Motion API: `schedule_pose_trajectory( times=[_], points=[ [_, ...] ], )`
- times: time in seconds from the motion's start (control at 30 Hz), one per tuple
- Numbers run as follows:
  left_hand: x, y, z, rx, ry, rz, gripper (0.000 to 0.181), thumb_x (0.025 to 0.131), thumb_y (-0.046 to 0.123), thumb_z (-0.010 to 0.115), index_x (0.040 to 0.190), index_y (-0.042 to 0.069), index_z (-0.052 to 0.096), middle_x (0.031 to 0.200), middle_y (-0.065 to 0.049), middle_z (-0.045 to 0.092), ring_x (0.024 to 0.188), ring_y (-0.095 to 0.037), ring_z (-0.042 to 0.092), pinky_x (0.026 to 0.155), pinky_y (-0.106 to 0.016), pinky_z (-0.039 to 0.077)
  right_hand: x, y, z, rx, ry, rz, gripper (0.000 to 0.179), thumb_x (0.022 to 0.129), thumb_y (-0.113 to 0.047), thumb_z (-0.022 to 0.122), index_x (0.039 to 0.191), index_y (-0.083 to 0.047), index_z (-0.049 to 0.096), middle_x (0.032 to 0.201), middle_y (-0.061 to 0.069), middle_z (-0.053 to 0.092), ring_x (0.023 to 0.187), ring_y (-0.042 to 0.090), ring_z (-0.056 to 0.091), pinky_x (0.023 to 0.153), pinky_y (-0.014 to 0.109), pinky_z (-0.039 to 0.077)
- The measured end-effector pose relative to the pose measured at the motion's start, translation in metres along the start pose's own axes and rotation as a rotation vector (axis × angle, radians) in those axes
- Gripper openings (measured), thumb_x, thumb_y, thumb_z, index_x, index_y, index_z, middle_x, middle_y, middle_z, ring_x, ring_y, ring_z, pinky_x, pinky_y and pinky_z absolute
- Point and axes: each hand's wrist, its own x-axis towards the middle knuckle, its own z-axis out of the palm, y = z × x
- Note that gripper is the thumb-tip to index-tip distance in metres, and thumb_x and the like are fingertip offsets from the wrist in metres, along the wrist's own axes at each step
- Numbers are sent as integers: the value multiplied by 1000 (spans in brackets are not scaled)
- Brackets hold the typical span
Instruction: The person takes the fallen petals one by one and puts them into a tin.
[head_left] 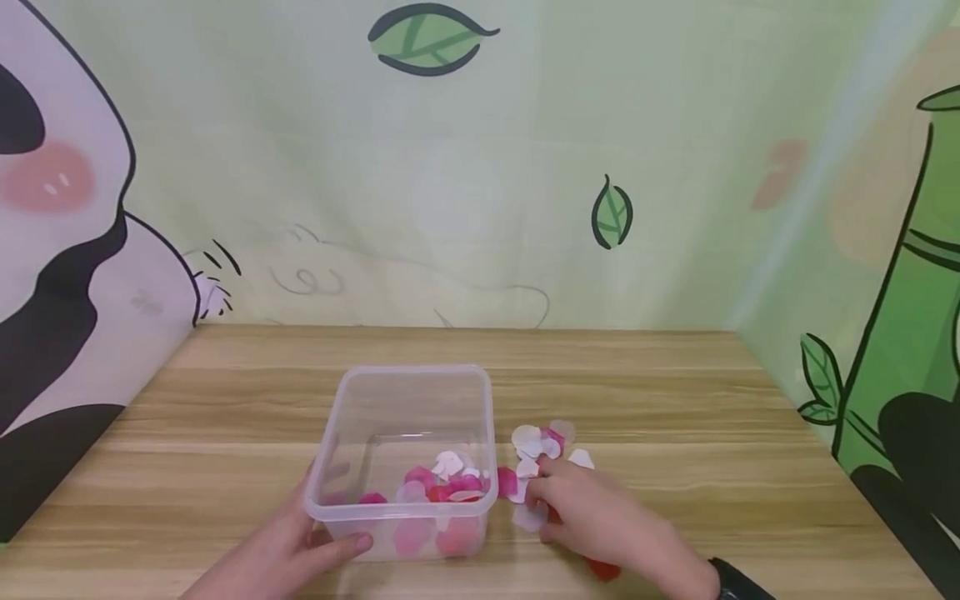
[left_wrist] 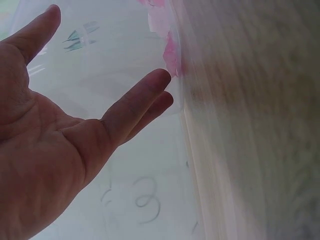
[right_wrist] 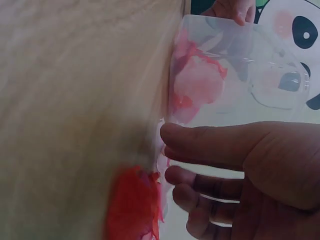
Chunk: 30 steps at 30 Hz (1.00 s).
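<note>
A clear plastic box (head_left: 401,527) stands on the table with pink, white and red petals (head_left: 448,483) in its right part. At the box's left side is my left hand (head_left: 288,533), its thumb against the front wall; in the left wrist view its fingers (left_wrist: 135,102) look straight beside the see-through wall. To the right of the box, loose white, pink and red petals (head_left: 527,437) lie in a small pile. My right hand (head_left: 592,504) reaches down among them, loosely bent fingertips at the petals. A red petal (right_wrist: 132,202) shows below its fingers in the right wrist view.
The wooden table (head_left: 660,392) runs back to a printed cloth backdrop (head_left: 480,192) with leaves, a panda and bamboo. A dark band (head_left: 738,579) is around my right wrist. One red petal (head_left: 602,569) lies under the right forearm, nearer the front.
</note>
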Motion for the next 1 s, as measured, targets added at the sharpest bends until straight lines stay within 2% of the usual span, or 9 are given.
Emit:
schedule_pose_trajectory(
  times=[0.1,0.23,0.33,0.47,0.63,0.77,0.83,1.0],
  points=[
    [1,1,0,-8,-3,-6,106,91,36,80,165,19,6,158,-25,34,131,-39,52,103,-58,45,1,-1,1,31,-27,-27,19,82,-17,88,92,-15,73,84,-11,53,73,6,46,65,23,46],
    [2,1,0,-31,-17,-9,104,91,34,80,164,19,7,159,-25,32,128,-35,54,101,-54,48,3,-2,3,31,-36,-54,21,82,-16,88,84,-18,67,76,-14,53,68,6,46,64,24,44],
    [2,0,-1,-37,-27,-10,103,92,33,79,164,17,8,156,-23,38,125,-32,56,100,-52,49,4,-2,5,39,-32,-55,24,83,-14,86,79,-20,63,71,-16,50,65,6,45,62,23,42],
    [2,0,-2,-41,-33,-8,102,93,33,79,164,16,8,154,-22,42,125,-31,57,100,-53,48,3,-2,5,72,-44,-42,21,85,-14,85,79,-21,66,72,-19,54,66,2,48,63,23,46],
    [1,2,-1,-30,-17,-20,103,91,35,80,165,18,9,158,-23,36,128,-33,54,102,-56,46,3,-2,7,84,-37,-51,19,86,-13,85,79,-22,70,75,-21,59,68,-1,51,64,23,49],
    [1,3,-1,-36,-17,-26,106,91,36,80,165,22,7,157,-22,36,126,-32,54,102,-57,46,3,-1,6,103,-9,-58,19,87,-10,82,77,-20,69,71,-19,57,64,0,49,62,21,47],
    [1,4,0,-32,-15,-28,105,91,37,80,165,20,8,156,-22,38,125,-31,55,102,-57,47,4,-1,3,120,15,-65,19,88,-9,81,78,-19,69,70,-18,56,64,2,48,62,21,47],
    [1,5,0,-55,-20,-68,104,91,37,80,165,20,9,156,-20,38,125,-32,54,103,-59,45,5,-1,-8,138,141,-87,15,87,-3,81,84,-14,71,77,-13,62,68,3,52,67,22,51]
  ],
)
